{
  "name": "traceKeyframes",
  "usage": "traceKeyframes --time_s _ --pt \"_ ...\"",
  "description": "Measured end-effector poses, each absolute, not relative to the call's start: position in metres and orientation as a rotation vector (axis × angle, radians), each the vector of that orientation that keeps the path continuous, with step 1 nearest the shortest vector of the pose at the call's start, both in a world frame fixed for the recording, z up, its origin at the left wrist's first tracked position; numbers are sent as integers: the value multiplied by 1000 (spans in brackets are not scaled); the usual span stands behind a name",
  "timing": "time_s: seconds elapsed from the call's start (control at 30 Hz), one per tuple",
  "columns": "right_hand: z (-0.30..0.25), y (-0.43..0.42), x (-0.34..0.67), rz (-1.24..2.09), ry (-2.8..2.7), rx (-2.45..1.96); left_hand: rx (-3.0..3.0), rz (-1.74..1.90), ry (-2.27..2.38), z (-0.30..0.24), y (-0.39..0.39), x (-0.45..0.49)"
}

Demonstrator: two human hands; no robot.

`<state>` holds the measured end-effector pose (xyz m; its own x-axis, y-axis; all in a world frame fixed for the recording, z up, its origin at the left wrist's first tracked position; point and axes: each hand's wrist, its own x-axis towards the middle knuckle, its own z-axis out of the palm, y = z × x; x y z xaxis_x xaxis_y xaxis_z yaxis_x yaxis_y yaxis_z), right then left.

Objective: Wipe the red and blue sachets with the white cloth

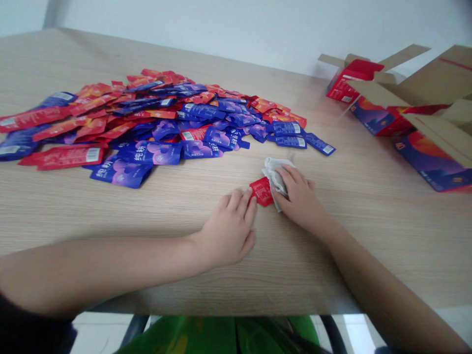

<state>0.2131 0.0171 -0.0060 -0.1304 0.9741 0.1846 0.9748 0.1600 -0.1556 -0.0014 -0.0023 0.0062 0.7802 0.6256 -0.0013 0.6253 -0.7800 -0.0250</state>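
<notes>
A small red pouch (262, 191) lies flat on the table in front of me. My left hand (232, 226) rests at its left edge, palm down, with fingers stretched out and the fingertips on the pouch. My right hand (298, 196) grips a crumpled white cloth (276, 172), which lies over the right end of the pouch. The cloth hides that part of the pouch. Behind my hands spreads a large heap of blue pouches (155, 152) and red-orange pouches (96, 128), many overlapping.
Open cardboard boxes stand at the right: a red box (348, 84) at the back, a blue-and-red box (376, 118) and a nearer box marked 40 (429, 160), flaps raised. A wall (221, 29) borders the wooden table (129, 275) at the back.
</notes>
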Motion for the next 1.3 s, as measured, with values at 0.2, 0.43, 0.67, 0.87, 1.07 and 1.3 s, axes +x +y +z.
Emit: traceKeyframes --time_s 0.2,0.43,0.67,0.87,1.07,1.3 --pt "-7 4 190 -51 -2359 -1763 -2953 8 -1037 8 -3 0" --pt "-6 9 200 -30 -2331 -1838 -2964 7 -1034 6 -1 0" --pt "-14 13 206 -134 -2219 -1938 -2942 7 -1039 6 -3 -1" --pt "-12 -1 181 -143 -2383 -1764 -2940 27 -1051 8 -2 1" --pt "-9 10 203 -80 -2277 -1900 -2952 8 -1041 5 -2 0" --pt "-10 2 183 -96 -2367 -1777 -2938 15 -1043 8 -2 0"
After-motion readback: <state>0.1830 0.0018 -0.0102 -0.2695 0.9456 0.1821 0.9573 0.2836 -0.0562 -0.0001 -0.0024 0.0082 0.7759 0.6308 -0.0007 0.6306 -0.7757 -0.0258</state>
